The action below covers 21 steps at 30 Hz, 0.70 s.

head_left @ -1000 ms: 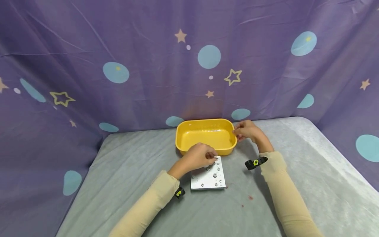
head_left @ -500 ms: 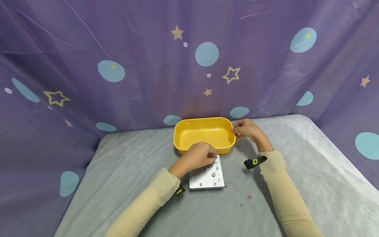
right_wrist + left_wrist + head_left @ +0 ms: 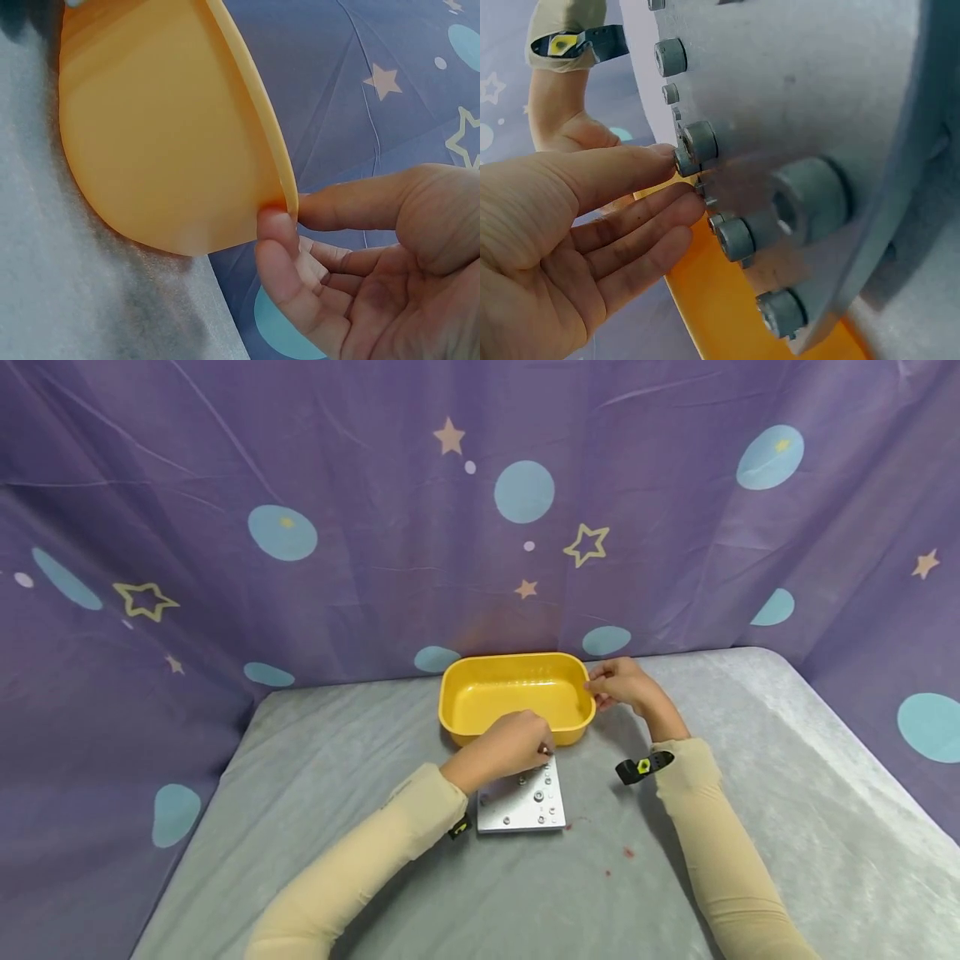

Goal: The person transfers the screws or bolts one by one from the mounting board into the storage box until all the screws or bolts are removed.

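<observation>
Head view, from the left: a cream sleeve (image 3: 375,852) reaches toward 1 o'clock, ending in the left hand (image 3: 506,745), whose bent fingers and thumb grip a screw (image 3: 686,163) near the 1 o'clock corner of a metal plate (image 3: 517,817). The plate lies flat on the grey cloth (image 3: 480,902), screw heads upward, its near edge running 9 to 3 o'clock; the hand hides part of it, so I cannot tell which side is longer. At 12 o'clock from the plate, just beside it, sits a yellow tray (image 3: 491,700), upright, its long axis running 9 to 3 o'clock. The right hand (image 3: 626,683) pinches the tray's rim at 3 o'clock between thumb and finger. Near that wrist is a black strap (image 3: 643,767). Red specks (image 3: 628,852) lie on the cloth at 4 o'clock from the plate.
</observation>
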Available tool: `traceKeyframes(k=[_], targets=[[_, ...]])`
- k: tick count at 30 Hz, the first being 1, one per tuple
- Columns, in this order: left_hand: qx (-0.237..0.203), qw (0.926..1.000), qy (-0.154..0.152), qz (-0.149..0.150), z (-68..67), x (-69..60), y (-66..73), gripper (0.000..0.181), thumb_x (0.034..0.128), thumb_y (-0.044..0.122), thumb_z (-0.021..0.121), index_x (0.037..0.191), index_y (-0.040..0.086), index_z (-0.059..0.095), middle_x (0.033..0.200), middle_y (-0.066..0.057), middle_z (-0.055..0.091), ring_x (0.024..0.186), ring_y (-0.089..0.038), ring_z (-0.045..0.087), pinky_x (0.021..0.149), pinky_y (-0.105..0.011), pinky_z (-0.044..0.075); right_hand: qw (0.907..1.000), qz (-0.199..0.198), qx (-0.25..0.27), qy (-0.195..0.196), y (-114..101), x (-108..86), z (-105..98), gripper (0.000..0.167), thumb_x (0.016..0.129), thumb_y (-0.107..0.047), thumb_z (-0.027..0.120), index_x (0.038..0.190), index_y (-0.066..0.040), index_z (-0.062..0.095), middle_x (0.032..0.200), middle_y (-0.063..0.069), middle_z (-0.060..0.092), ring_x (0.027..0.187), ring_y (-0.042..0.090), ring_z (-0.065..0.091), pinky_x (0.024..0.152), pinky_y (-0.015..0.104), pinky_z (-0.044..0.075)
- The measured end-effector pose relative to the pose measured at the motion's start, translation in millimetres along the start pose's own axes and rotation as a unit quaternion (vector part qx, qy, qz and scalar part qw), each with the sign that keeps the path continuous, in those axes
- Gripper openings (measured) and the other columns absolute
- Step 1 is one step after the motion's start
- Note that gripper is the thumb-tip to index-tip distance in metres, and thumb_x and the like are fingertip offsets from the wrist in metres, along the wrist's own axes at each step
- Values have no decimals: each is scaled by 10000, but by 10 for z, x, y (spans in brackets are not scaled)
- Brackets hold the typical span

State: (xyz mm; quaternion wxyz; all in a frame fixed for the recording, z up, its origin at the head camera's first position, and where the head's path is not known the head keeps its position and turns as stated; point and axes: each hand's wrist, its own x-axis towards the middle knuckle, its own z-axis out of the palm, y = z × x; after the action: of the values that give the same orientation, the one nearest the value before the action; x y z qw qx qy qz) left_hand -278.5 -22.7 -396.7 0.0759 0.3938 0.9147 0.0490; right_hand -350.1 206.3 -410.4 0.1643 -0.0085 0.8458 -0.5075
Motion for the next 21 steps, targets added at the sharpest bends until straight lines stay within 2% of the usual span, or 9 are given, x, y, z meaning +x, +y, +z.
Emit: traceKeyframes(k=[3,8,12,15,21], targets=[[122,9999,-79,87,-20,23,24,93,931,164,743,875,142,815,768,62,728,649,-53,521,672,-215,476,10000,-25,-8,-22,-9,-6,3,333,997,-105,610,1221,139,574,877,106,678,678,98,644,802,389,620],[426,9988,-104,238,-68,65,63,80,884,119,777,817,147,812,766,71,743,659,-25,552,684,-183,506,10000,-69,-4,-14,-11,-1,-4,340,993,-104,615,1223,144,575,874,103,685,668,91,643,785,375,622],[708,9968,-181,312,-85,111,88,199,863,81,773,684,154,722,626,78,603,605,-54,438,602,-187,419,10000,-91,19,15,-3,7,-11,332,993,-108,620,1215,137,581,854,93,690,655,86,646,783,383,623],[818,9960,-221,284,-77,137,110,263,865,65,758,646,165,651,593,73,512,590,-86,399,572,-214,384,9999,-145,43,20,3,5,-12,333,992,-103,617,1214,143,579,855,104,696,648,83,646,782,393,623],[812,9964,-139,190,-42,141,133,305,870,27,711,618,177,625,587,76,516,571,-91,413,544,-215,390,9998,-185,19,-2,10,-5,5,334,992,-102,611,1213,148,582,864,115,697,655,84,647,754,358,623]])
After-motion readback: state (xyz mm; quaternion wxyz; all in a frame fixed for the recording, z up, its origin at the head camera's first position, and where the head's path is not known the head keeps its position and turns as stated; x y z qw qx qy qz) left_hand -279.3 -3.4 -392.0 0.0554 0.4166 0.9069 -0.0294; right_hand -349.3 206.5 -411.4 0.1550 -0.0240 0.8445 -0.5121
